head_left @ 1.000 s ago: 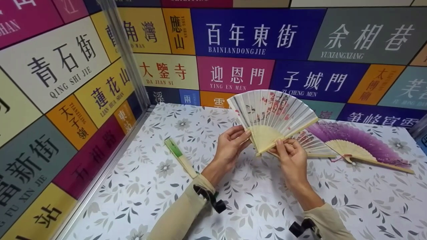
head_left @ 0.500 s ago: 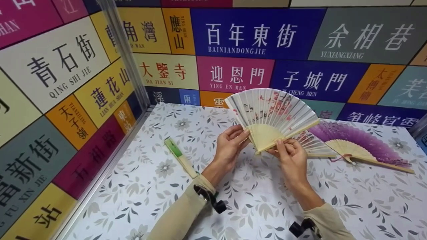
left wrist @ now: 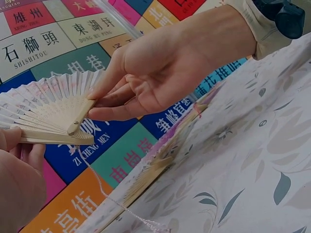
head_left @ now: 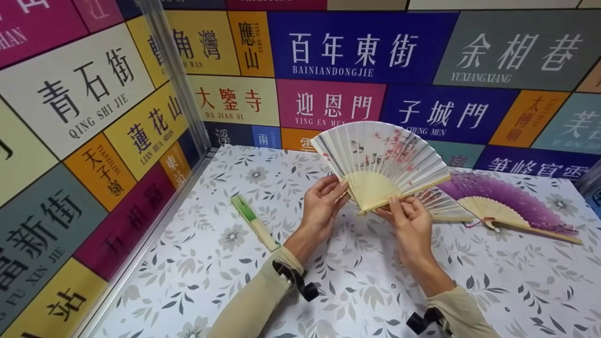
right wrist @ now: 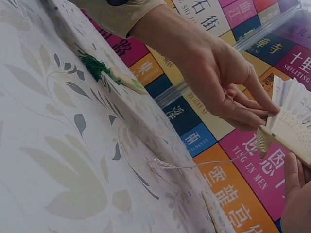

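A white folding fan printed with red blossoms is spread wide and held up off the table by both of a person's hands, right of centre in the head view. The left hand has a pinching grip on the fan's left outer rib, with thumb and fingertips; the right hand pinches the right outer rib in the same way. Two more fans lie to the right on the table. Just behind the right hand, a partly hidden blossom-patterned fan shows only its far right portion, because the held fan and the hand cover the rest. Overlapping it and farther right lies a purple fan, spread, its lower rib slanting down to the right. On the left, well apart from these, a folded green fan lies slantwise, its green end pointing away and its pale end just beside the left sleeve. A white cloth with grey flowers and leaves covers the table. Behind stand a back wall and a left wall of coloured panels lettered in Chinese characters and Latin spelling. The held fan points away from the person: its pivot is at the bottom, its curved edge at the top, overlapping the back wall's panels, and its midline leans slightly right. In the left wrist view, a pale pink cord trails down from the pivot to a tassel.
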Demonstrator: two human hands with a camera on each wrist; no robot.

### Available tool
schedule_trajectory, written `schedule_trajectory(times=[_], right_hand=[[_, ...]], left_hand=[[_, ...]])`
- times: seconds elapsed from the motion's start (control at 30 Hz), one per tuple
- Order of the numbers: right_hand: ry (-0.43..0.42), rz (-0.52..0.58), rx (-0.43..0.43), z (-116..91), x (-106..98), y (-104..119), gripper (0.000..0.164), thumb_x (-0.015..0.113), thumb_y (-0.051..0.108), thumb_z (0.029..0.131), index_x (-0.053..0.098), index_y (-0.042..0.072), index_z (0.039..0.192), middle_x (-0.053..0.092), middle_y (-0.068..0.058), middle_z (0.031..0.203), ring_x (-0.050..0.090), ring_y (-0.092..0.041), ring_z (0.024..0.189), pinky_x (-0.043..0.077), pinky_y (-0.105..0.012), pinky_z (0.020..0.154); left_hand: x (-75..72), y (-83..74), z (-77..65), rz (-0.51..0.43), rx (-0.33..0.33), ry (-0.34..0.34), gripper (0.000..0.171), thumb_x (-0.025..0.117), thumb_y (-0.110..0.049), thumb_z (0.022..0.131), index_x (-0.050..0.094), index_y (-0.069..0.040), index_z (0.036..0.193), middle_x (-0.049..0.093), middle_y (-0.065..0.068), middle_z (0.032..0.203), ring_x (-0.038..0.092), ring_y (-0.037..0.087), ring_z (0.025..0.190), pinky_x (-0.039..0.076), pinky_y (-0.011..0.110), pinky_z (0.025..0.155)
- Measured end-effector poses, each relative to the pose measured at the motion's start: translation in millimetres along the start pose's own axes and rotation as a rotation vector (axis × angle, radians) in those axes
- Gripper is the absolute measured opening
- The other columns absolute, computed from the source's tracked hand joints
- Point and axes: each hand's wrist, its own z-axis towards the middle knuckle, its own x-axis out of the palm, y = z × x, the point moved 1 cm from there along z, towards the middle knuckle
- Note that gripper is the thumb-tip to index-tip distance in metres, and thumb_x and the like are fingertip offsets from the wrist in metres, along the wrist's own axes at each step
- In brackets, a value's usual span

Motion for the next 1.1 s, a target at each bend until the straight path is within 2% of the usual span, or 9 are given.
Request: schedule_trajectory(times=[0.33,0.67,1.1], right_hand=[[-0.018,0.044,0.018,1.6,-0.1,1.3,0.031,0.066,0.014,0.097,0.052,-0.009,0.112,0.072,-0.014,0.094,0.074,-0.021,0.083,0.065,-0.035,0.083],[-0.041,0.057,-0.012,2.5,-0.4,0.9,0.026,0.065,0.012,0.098,0.051,-0.009,0.103,0.071,-0.011,0.087,0.074,-0.021,0.078,0.065,-0.036,0.083],[-0.072,0.03,-0.042,1.7,-1.5,-0.5,0.025,0.064,0.013,0.098,0.054,-0.007,0.109,0.072,-0.013,0.092,0.075,-0.022,0.081,0.064,-0.037,0.084]], left_hand=[[0.2,1.4,0.6,-0.011,0.014,0.009,0.029,0.071,0.001,0.091,0.06,0.004,0.118,0.07,0.017,0.11,0.072,0.025,0.101,0.062,0.036,0.092],[-1.4,2.7,0.8,-0.03,0.01,0.015,0.032,0.072,-0.001,0.091,0.059,0.004,0.12,0.069,0.017,0.113,0.072,0.025,0.103,0.062,0.036,0.094],[-1.5,4.8,0.5,-0.035,0.012,0.004,0.029,0.072,0.0,0.09,0.06,0.003,0.116,0.069,0.016,0.11,0.071,0.025,0.102,0.061,0.038,0.096]])
